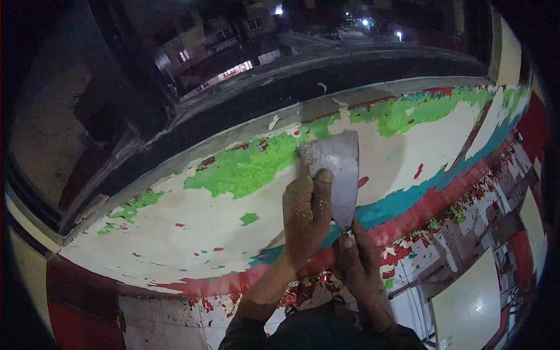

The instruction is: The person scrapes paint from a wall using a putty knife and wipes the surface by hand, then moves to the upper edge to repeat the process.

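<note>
- Scraper (pixel 344 172) with a broad metal blade: over the middle of the sill (pixel 434 137), its wide edge toward the window frame (pixel 356 74); whether that edge touches the sill is hard to tell.
- Left hand (pixel 304 213): pinching the blade's left side, thumb laid along its face, specks of dust on the skin.
- Right hand (pixel 359 256): closed round the handle, which is mostly hidden.
- Sill: largely off-white, with ragged green patches (pixel 248 168) toward the window, then a teal strip (pixel 408 207) and a red front edge (pixel 402 229).
- Floor (pixel 157 321) below: strewn with paint flakes (pixel 396 255); a pale panel (pixel 468 300) at right.
</note>
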Demonstrator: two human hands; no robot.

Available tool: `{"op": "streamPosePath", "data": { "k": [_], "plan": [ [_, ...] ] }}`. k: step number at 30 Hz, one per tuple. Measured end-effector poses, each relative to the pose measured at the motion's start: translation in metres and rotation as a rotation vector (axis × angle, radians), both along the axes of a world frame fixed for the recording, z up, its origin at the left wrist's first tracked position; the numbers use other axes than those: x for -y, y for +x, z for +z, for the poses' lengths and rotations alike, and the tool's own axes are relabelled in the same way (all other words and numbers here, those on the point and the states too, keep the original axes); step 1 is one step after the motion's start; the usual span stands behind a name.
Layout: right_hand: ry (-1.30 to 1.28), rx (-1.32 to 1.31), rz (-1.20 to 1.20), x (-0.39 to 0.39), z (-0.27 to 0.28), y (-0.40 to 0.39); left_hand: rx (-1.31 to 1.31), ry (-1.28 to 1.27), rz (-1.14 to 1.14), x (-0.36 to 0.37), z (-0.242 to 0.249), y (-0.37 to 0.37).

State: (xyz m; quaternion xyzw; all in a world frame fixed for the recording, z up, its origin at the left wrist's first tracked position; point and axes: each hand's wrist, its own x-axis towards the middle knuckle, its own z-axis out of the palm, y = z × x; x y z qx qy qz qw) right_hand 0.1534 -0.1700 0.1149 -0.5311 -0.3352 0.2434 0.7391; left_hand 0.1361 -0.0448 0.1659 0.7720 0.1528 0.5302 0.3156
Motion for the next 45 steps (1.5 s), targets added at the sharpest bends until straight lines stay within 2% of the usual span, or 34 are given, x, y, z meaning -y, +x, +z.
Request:
{"op": "streamPosePath", "data": {
  "k": [4,7,10,11,14,15,18,19,20,24,26,31,35,38,39,42,43,45],
  "plan": [
    [0.031,-0.008,-0.015,-0.007,0.005,0.004,0.007,-0.039,-0.05,0.002,0.014,-0.001],
    [0.02,0.009,-0.022,-0.002,-0.001,0.0,-0.005,-0.031,-0.026,0.004,-0.003,-0.002],
    [0.029,-0.036,0.013,-0.004,0.002,0.003,0.116,-0.068,-0.095,0.003,0.008,0.005],
    [0.041,-0.039,0.019,-0.007,0.008,0.004,-0.012,-0.132,-0.111,0.003,0.019,0.0],
    [-0.015,-0.032,0.015,0.002,0.011,0.0,-0.081,-0.05,-0.066,0.005,0.015,-0.006],
    [-0.044,-0.026,0.003,0.004,0.012,0.0,-0.043,-0.077,-0.133,0.004,0.007,-0.004],
    [0.034,0.074,-0.062,-0.013,0.002,0.005,0.002,0.103,-0.007,-0.002,0.003,0.003],
    [0.043,0.059,-0.061,-0.013,0.003,0.004,-0.008,-0.058,-0.103,-0.001,0.014,0.002],
    [0.051,0.045,-0.057,-0.013,0.005,0.003,-0.013,-0.074,-0.086,0.001,0.012,0.0],
    [0.048,-0.072,-0.068,-0.003,-0.002,-0.004,-0.031,-0.028,-0.043,0.005,0.004,-0.001],
    [0.059,-0.043,-0.047,-0.009,0.005,0.003,-0.002,0.002,-0.052,0.001,0.004,0.003],
    [0.089,0.036,-0.063,-0.008,0.007,0.007,0.002,-0.14,-0.088,0.012,0.025,0.004],
    [0.085,0.047,-0.08,-0.011,0.006,0.01,0.053,0.011,-0.063,0.004,0.006,0.013],
    [0.076,0.033,-0.032,-0.009,0.012,0.011,-0.012,-0.174,-0.121,0.01,0.03,0.008],
    [0.093,0.034,-0.013,-0.008,0.013,0.011,-0.028,-0.038,-0.012,0.009,0.023,0.007],
    [0.047,0.028,-0.047,-0.001,-0.005,0.011,0.006,-0.069,-0.097,0.009,0.002,0.009],
    [0.053,0.033,-0.042,-0.004,-0.005,0.014,0.077,0.032,-0.07,0.006,0.001,0.015],
    [0.038,0.032,-0.03,-0.007,-0.003,0.019,0.007,-0.044,-0.055,0.005,0.007,0.015]
  ]
}}
